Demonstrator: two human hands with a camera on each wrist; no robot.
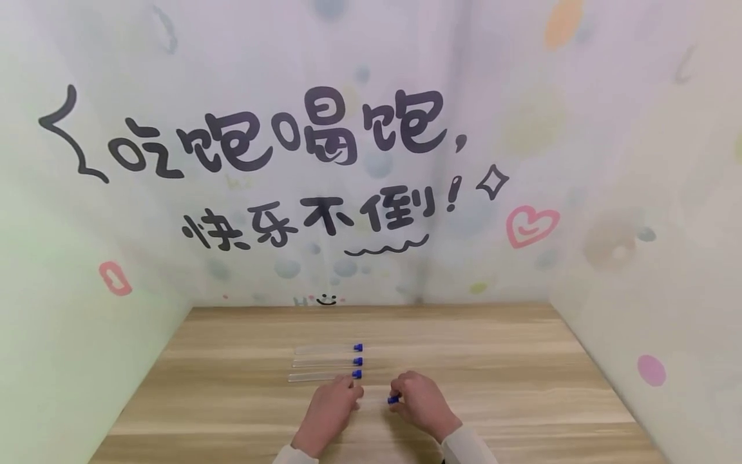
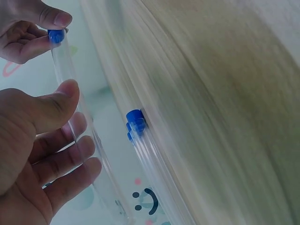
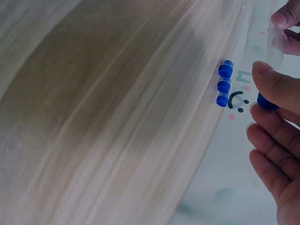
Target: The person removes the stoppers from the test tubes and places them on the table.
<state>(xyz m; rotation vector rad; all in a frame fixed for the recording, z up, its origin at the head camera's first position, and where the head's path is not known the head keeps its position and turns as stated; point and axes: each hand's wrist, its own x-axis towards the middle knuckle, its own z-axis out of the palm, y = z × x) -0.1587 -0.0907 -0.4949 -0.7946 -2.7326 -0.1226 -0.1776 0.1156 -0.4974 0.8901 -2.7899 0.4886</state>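
Note:
A clear test tube (image 2: 62,63) with a blue cap (image 1: 393,399) is held up above the table between both hands. My left hand (image 1: 330,406) grips its clear body between thumb and fingers, as the left wrist view shows. My right hand (image 1: 426,403) pinches the blue cap between thumb and index finger, the other fingers spread loosely in the right wrist view. Just beyond my left hand lie three more capped clear tubes, the nearest tube (image 1: 319,376) close to its fingers. Their blue caps (image 3: 225,70) all point right.
A wood-grain table (image 1: 493,354) carries the tubes. Behind it stands a pale wall (image 1: 406,277) with large dark lettering and coloured spots. Side walls rise at the left and right edges of the table.

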